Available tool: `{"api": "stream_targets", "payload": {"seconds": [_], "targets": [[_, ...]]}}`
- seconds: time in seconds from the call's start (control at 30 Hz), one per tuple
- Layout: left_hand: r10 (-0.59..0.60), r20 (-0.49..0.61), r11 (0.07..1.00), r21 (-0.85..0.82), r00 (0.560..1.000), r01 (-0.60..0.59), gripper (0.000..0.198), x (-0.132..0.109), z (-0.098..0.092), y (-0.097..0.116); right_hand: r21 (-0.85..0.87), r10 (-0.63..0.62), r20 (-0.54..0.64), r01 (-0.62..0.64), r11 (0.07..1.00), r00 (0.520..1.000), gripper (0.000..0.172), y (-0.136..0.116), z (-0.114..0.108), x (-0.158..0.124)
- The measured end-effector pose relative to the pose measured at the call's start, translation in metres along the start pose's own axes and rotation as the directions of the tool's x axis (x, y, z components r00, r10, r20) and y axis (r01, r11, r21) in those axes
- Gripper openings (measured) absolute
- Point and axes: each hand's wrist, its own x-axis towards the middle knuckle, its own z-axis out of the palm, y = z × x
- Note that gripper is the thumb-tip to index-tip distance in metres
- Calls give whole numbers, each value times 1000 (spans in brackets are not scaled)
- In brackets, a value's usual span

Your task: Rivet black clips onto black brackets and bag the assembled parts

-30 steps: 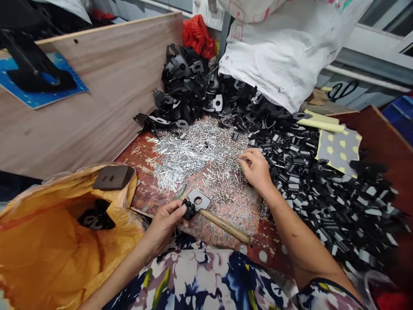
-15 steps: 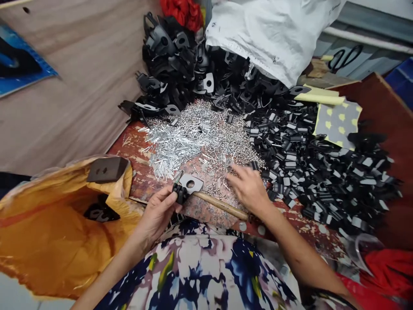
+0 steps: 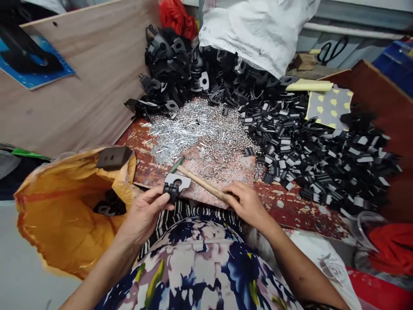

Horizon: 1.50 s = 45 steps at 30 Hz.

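Note:
Pinched in my left hand (image 3: pixel 150 209) is a black plastic clip (image 3: pixel 171 192) with a flat grey tab that has a round hole. My right hand (image 3: pixel 245 202) is closed round the lower end of the wooden handle of a hammer (image 3: pixel 201 183). The hammer's green head lies to the upper left, just beyond the grey tab. Behind it, a heap of silver metal pins (image 3: pixel 196 129) spreads over the worn red table (image 3: pixel 140 170). Small black plastic pieces (image 3: pixel 287 150) are piled on the right.
Larger black plastic parts (image 3: pixel 167 56) are heaped at the back beneath a white sack (image 3: pixel 245 34). An open yellow bag (image 3: pixel 61 215) stands at the left, with a dark block (image 3: pixel 114 158) on its rim. A wooden board (image 3: pixel 97 86) walls the left side.
My right hand has moved from the loose pins down to the hammer handle and closed on it. My left hand has shifted slightly left with the clip. The view has tilted a little.

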Motion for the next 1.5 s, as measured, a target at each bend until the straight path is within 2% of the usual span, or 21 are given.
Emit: {"api": "stream_targets", "payload": {"seconds": [0.13,0.27,0.33,0.4,0.47,0.57,0.67,0.77,0.83,0.9,1.0,1.1,1.17,1.2,1.23,1.3,1.33,1.37,1.4,1.43,1.5], "targets": [[12,23,999,50,1000,-13,36,-11,-1,-8,-87,25,-113,-35,996,993,21,7,0,19],[47,90,985,159,995,-61,31,-14,-5,-16,-180,-35,-159,6,984,987,17,9,8,39],[140,138,941,290,980,-175,26,-14,-4,-17,-143,-58,-185,31,989,981,19,4,6,40],[299,228,804,463,927,-373,20,-14,0,-16,-37,-63,-178,58,998,982,19,-8,-1,35],[396,401,581,587,826,-564,16,-14,7,-13,119,-81,-60,88,989,995,16,-26,-10,27],[320,661,322,598,678,-734,18,-17,18,-10,326,-111,271,17,945,956,11,-50,-13,15],[224,770,212,560,597,-801,21,-23,24,-12,536,-85,558,-280,797,825,12,-56,0,8],[146,805,174,551,575,-816,17,-29,25,-18,629,-78,703,-566,533,707,37,-48,19,5],[79,814,153,560,575,-814,11,-32,24,-20,609,-50,738,-632,480,673,55,-45,28,3],[34,816,149,567,577,-810,8,-34,23,-20,591,-17,745,-647,482,667,62,-46,33,2],[15,810,211,571,587,-793,4,-35,20,-18,618,25,703,-629,471,710,62,-51,36,1],[61,804,272,557,591,-785,20,-35,17,-20,636,27,686,-618,463,727,61,-56,39,2],[102,792,303,551,602,-778,29,-35,14,-22,618,-9,698,-596,512,716,58,-56,37,6],[119,778,321,558,617,-765,30,-35,12,-23,610,-19,675,-543,577,738,52,-55,33,10],[138,753,342,574,644,-744,31,-34,10,-24,586,-12,619,-451,673,786,43,-52,27,15],[176,670,414,615,721,-671,33,-32,4,-26,371,43,387,-199,907,921,17,-43,11,27],[186,612,472,631,769,-616,33,-30,0,-27,141,56,252,-94,986,966,9,-37,3,35],[183,551,542,635,815,-551,33,-28,-3,-29,-117,48,151,-30,993,987,13,-31,-5,43],[172,487,614,627,856,-480,31,-26,-6,-31,-337,33,105,4,941,994,19,-25,-11,50],[155,426,681,607,891,-409,30,-24,-9,-32,-484,21,107,33,874,994,21,-20,-14,57],[116,320,787,548,940,-283,28,-21,-13,-37,-610,-10,187,124,782,982,20,-13,-13,67]]}}
